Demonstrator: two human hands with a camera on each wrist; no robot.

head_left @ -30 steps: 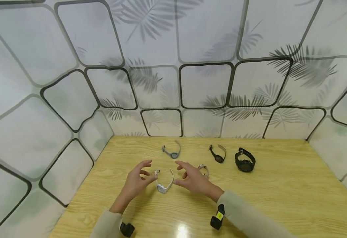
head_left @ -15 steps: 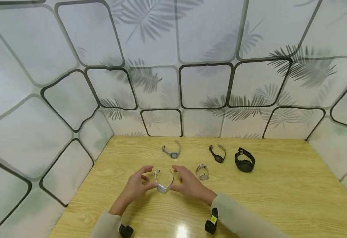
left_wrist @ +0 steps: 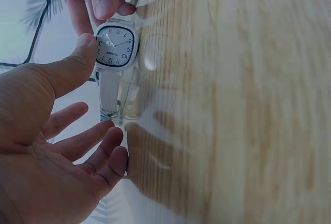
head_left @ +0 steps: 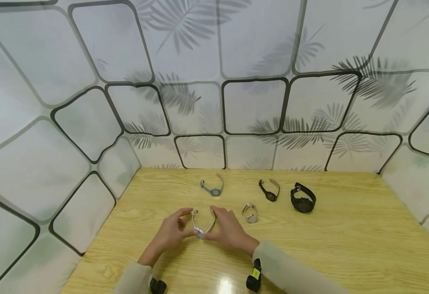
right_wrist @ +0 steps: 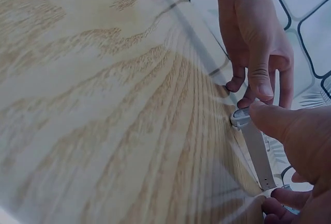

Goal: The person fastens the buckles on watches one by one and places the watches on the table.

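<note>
Since a second ago, the right hand (head_left: 228, 232) has drawn in toward 9 o'clock, to the white watch (head_left: 199, 234), which rests on the wooden table (head_left: 347, 241) between both hands. Its thumb is at the case (left_wrist: 116, 44) and its fingers by the strap tail; whether they pinch, I cannot tell. The left hand (head_left: 173, 231) is loosely spread, thumb at the case edge, fingers near the buckle (head_left: 194, 211) at 11 o'clock of the case. I'd expect a light thing with a rigid, smooth, slightly slippery case, a dial cover that could scratch, and a flexible strap holding its curve; best gripped by the strap just beside the case. No container shows; a grey watch (head_left: 215, 191) lies toward 12 to 1 o'clock.
</note>
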